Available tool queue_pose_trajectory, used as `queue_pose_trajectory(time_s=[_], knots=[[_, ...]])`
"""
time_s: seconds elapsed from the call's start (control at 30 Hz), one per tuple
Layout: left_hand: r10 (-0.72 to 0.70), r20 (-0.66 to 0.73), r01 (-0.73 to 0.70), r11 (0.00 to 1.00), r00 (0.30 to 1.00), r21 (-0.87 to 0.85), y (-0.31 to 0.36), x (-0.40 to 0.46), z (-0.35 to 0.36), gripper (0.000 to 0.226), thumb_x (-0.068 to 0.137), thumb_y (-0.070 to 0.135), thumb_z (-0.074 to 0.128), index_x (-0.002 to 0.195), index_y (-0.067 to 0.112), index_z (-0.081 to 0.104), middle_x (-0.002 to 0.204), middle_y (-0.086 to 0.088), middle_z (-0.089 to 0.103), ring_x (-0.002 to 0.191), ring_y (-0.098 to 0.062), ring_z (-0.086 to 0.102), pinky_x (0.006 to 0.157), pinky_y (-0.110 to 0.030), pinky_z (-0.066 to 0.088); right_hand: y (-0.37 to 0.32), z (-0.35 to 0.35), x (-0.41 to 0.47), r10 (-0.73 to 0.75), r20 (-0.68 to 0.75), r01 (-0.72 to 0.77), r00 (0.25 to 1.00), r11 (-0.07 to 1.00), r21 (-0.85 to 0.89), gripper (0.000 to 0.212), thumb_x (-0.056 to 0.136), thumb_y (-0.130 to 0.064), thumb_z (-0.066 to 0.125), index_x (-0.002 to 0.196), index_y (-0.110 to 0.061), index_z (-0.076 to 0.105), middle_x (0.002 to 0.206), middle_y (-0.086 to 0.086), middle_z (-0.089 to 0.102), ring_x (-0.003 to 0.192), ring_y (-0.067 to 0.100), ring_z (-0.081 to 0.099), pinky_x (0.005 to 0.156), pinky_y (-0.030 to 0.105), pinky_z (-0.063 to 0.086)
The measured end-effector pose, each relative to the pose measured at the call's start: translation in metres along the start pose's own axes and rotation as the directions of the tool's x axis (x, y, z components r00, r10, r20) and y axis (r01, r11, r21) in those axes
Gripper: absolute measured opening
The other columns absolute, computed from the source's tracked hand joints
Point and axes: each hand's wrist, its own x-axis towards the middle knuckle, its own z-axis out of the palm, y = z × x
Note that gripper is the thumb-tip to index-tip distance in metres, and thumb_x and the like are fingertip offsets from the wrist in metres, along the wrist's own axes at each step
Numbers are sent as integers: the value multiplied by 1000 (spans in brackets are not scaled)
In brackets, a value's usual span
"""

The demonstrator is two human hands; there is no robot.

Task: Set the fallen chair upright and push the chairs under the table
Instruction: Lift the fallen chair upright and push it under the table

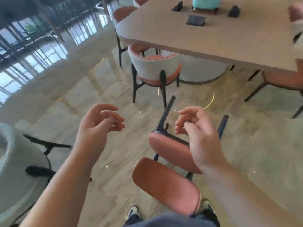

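A fallen chair (168,161) with salmon upholstery lies on its back on the marble floor right in front of me, its dark legs pointing up toward the table. My left hand (100,126) hovers left of it, fingers loosely curled and holding nothing. My right hand (196,133) hovers above the chair's seat, also loosely curled and empty. An upright white-backed chair (155,69) stands partly tucked under the long tan table (213,38). More salmon chairs stand along the table, one at the right (282,81) and one at the far end (123,12).
A white upholstered seat (16,161) with dark legs sits at my left. On the table lie dark small items (196,20) and a teal object (206,2). My shoes (133,212) show at the bottom. Glossy floor stretches left toward windows.
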Motion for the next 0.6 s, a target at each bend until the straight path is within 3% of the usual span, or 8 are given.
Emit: queue_pose_trajectory(time_s=[0.07,0.27,0.5,0.6], knots=[[-5,85,4,1000,996,6,0,21,-21,34,94,-8,45,100,15,69,77,0,77,70,-19,74,70,-31,63,1,21,-15,10,-115,-10,993,1000,-1,34,87,-3,43,99,-24,67,81,-1,67,80,17,65,77,31,56],[-10,222,31,996,975,-89,-13,44,-50,31,85,2,48,97,18,71,77,-2,76,71,-23,74,70,-31,61,10,63,-55,5,-287,-17,958,999,-39,33,85,-1,42,99,-21,65,76,-2,68,71,18,64,74,31,55],[-139,483,151,988,864,14,-64,12,-9,32,85,-3,44,100,14,67,74,1,75,68,-20,71,71,-33,62,45,67,-100,100,-485,-102,869,995,21,32,82,3,40,98,-14,63,74,-4,68,73,16,64,70,29,55],[-186,521,178,982,833,66,-85,-2,10,38,87,-8,41,98,17,67,74,0,76,67,-19,71,69,-29,60,64,56,-122,174,-543,-173,821,983,53,34,80,3,39,98,-12,63,73,-5,68,71,15,64,68,28,55]])
